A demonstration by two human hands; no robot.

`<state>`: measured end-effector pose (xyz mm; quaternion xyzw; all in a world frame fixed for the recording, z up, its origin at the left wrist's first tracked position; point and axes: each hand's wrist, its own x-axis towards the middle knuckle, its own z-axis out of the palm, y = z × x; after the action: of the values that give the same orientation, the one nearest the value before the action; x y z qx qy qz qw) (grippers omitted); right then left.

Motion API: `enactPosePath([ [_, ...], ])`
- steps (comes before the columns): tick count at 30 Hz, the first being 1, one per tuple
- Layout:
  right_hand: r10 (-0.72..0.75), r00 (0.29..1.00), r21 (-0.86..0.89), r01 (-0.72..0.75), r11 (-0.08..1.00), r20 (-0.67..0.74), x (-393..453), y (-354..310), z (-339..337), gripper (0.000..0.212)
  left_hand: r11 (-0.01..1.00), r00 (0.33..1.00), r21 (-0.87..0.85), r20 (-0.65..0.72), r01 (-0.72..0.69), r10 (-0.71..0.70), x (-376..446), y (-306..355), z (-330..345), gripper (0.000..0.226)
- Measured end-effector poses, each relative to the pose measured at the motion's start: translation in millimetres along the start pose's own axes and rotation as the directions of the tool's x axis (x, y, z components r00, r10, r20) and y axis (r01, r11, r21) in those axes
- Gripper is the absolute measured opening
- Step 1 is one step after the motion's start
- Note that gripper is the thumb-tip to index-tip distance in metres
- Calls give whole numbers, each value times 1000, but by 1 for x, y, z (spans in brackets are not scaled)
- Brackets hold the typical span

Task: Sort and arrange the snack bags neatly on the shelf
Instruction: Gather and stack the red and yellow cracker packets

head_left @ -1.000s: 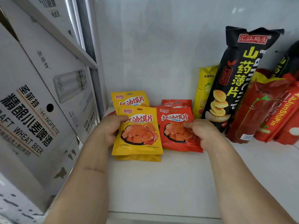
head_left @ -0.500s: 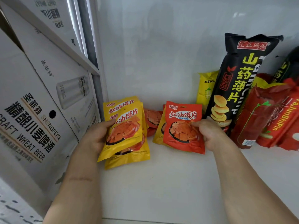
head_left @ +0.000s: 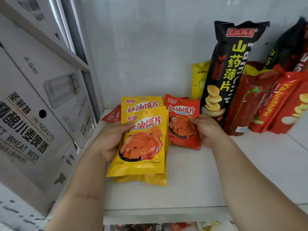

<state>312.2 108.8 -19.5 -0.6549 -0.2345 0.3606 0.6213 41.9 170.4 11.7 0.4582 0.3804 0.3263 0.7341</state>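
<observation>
Head view: a small stack of yellow snack bags (head_left: 143,140) is being held by the left hand (head_left: 108,140), its grip curled round the stack's left edge with the thumb pressed on the front face, so that the bags are being kept squared together, tilted above the white shelf (head_left: 216,177), as one colour group. A red snack bag (head_left: 183,124) of the same brand is being pinched at its right edge by the right hand (head_left: 208,130), apparently so that it is being kept upright and apart from the yellow ones. Another red bag (head_left: 113,115) is lying behind the stack, near the shelf's left wall. A tall black yam-chip bag (head_left: 231,67) is being left leaning against the back wall, with red chip bags (head_left: 270,100) beside it.
</observation>
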Motion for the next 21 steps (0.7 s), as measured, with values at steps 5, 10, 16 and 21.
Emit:
enactPosePath([
  [5, -57, 998, 51, 58, 997, -23, -25, 3, -17, 17, 1000, 995, -18, 99, 18, -16, -24, -15, 9, 24],
  [10, -69, 996, 68, 73, 995, -58, -60, 10, -55, 13, 1000, 987, -9, 160, 9, -8, -56, -33, 22, 27],
  [16, -111, 988, 69, 119, 991, -106, -114, 17, -130, 21, 999, 978, 33, 208, 16, -23, -106, -65, 76, 27],
  [21, -102, 975, 18, 107, 994, -199, -160, 22, -221, 12, 997, 964, 64, 259, 43, -58, -156, -102, 149, 25],
])
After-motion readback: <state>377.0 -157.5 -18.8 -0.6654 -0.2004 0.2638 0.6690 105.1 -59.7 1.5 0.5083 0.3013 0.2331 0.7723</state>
